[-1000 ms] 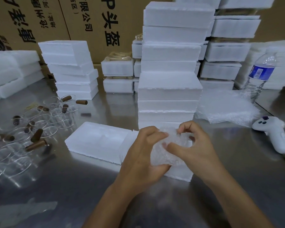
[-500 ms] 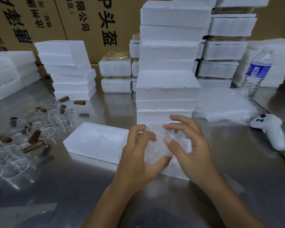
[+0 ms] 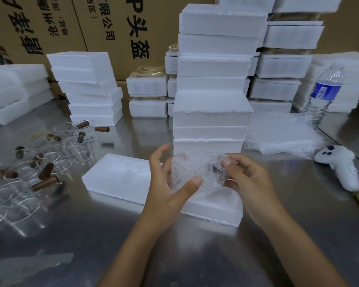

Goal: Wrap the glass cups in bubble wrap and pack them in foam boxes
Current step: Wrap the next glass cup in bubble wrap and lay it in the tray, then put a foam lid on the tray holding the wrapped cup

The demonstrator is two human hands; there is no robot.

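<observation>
On the desk (image 3: 205, 255), an open foam box (image 3: 120, 177) lies at centre, with a tall foam stack (image 3: 214, 112) just behind it. Glass cups (image 3: 50, 150) cluster to its left. Bubble wrap sheets (image 3: 282, 133), a controller (image 3: 340, 164) and a bottle (image 3: 323, 94) sit at right. Above the box, the left hand (image 3: 166, 183) and right hand (image 3: 251, 183) hold a wrapped cup (image 3: 195, 168).

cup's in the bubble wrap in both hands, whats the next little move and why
Probably press the loose end of wrap that the right hand pinches flat against the bubble-wrapped cup. The left hand grips the bundle from the other side, so only that right edge looks unfinished, and the foam box lies open just beneath to take it.
</observation>
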